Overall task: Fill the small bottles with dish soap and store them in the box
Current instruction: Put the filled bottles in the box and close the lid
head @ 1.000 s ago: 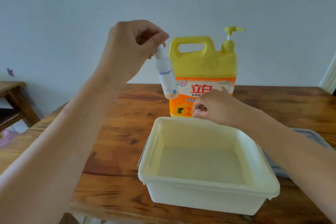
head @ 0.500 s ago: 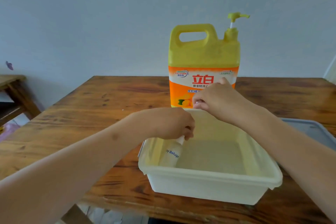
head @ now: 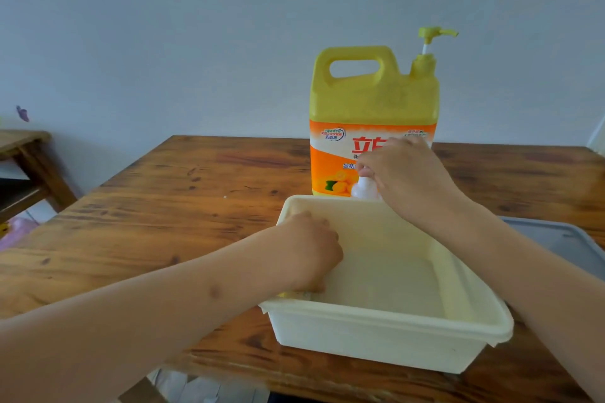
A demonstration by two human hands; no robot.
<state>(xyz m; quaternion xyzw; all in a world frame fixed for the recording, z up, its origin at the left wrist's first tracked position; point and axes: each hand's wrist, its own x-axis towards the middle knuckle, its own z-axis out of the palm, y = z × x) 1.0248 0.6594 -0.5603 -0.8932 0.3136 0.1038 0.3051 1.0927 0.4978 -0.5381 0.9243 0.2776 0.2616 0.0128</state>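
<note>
A cream plastic box (head: 393, 334) stands open on the wooden table (head: 163, 206). My left hand (head: 311, 252) reaches down into its near left corner with curled fingers. The small bottle it carries is almost wholly hidden beneath it; only a pale sliver (head: 299, 295) shows by the rim. Behind the box's far rim my right hand (head: 406, 173) pinches the top of a second small translucent bottle (head: 365, 189). That bottle stands in front of the big yellow dish soap jug (head: 373, 98), which has a pump on top.
A grey lid (head: 563, 242) lies flat on the table to the right of the box, partly behind my right forearm. A low wooden stool (head: 26, 147) stands off the table's left side. A plain wall rises behind the table.
My left hand has brought the small bottle down from in front of the jug into the box's near left corner. A second bottle now shows under my right hand's fingers.
</note>
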